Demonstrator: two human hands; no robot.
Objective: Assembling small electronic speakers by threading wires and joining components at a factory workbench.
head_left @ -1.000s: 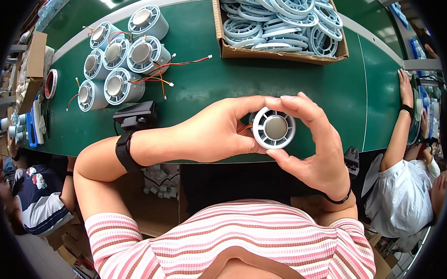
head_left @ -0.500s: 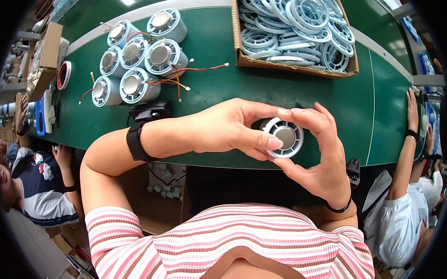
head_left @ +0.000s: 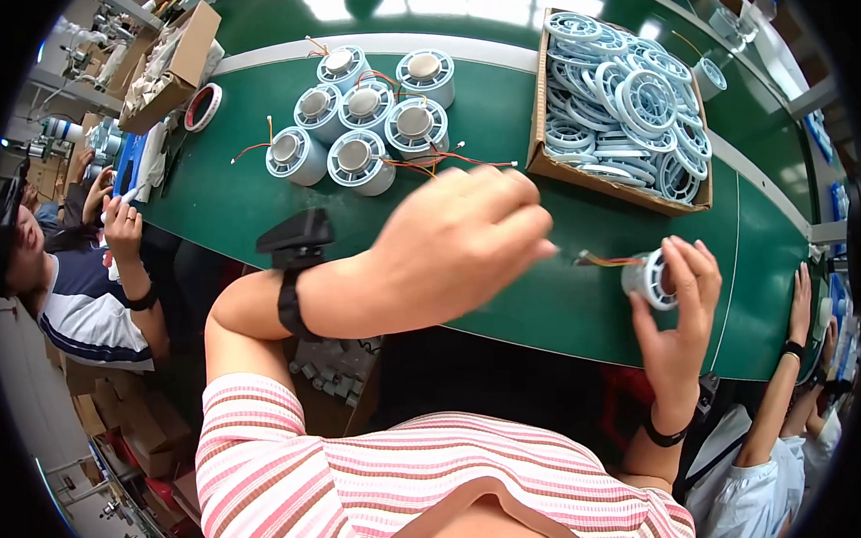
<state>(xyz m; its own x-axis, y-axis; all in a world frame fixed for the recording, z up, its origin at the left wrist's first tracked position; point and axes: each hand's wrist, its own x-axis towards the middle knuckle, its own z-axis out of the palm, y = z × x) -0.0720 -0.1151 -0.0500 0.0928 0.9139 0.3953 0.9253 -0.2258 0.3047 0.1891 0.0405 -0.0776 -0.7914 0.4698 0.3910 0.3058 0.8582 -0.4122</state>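
My right hand (head_left: 686, 307) grips a small pale-blue cylindrical motor (head_left: 634, 283) by its slotted round end, fingers above and thumb below. The motor lies tilted over the green table, and its thin red and yellow wires (head_left: 606, 260) stick out to the left, ending in a small connector. Left of those wires, my left hand (head_left: 462, 235) hovers with curled fingers, slightly blurred. Its palm side is turned away, so anything between the fingertips is hidden. Beyond it stands a cluster of several similar motors (head_left: 361, 156) with silver discs on top and loose wires.
A cardboard box (head_left: 627, 188) heaped with pale-blue slotted rings (head_left: 647, 100) stands at the back right. One more blue part (head_left: 711, 77) with a wire is behind it. A tape roll (head_left: 203, 108) lies at the left. Co-workers' hands (head_left: 123, 228) (head_left: 800, 303) are at both sides.
My left hand has come off the motor and moved left. My right hand has shifted right with the motor, whose wires now show. The whole view has turned somewhat.
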